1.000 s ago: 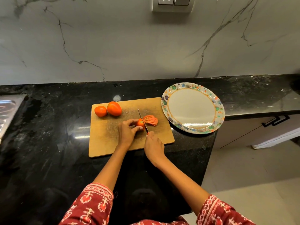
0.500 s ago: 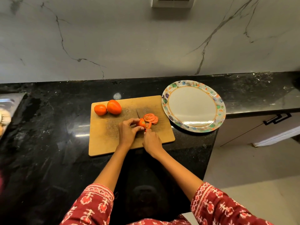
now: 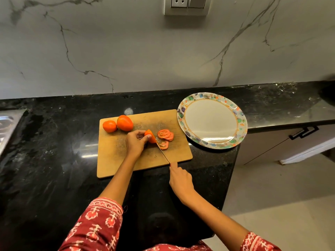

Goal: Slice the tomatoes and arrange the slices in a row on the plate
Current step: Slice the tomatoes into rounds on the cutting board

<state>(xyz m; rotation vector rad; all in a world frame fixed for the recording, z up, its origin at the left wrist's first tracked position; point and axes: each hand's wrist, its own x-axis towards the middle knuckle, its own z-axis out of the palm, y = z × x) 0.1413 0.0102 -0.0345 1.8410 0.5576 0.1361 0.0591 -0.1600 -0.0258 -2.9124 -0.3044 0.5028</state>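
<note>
Left hand [image 3: 135, 144] is pinching the half-cut tomato [image 3: 150, 136], right hand [image 3: 181, 180] gripping the knife [image 3: 163, 151]; three slices [image 3: 165, 137] are lying cut; two whole tomatoes [image 3: 117, 124] and the plate [image 3: 212, 142] are waiting.

A black speckled tabletop [image 3: 54, 160] is seen across the lower half, glossy with light reflections. Behind it, at 12 o'clock, a pale marble wall [image 3: 126, 51] with dark veins is shown, and a switch and socket plate [image 3: 187, 5] is mounted at its top edge. At 9 o'clock a steel sink edge [image 3: 8, 124] is partly visible. At 3 o'clock a light cabinet [image 3: 282, 145] with a black handle [image 3: 303, 133] is seen, above a pale tiled floor [image 3: 272, 192].
</note>
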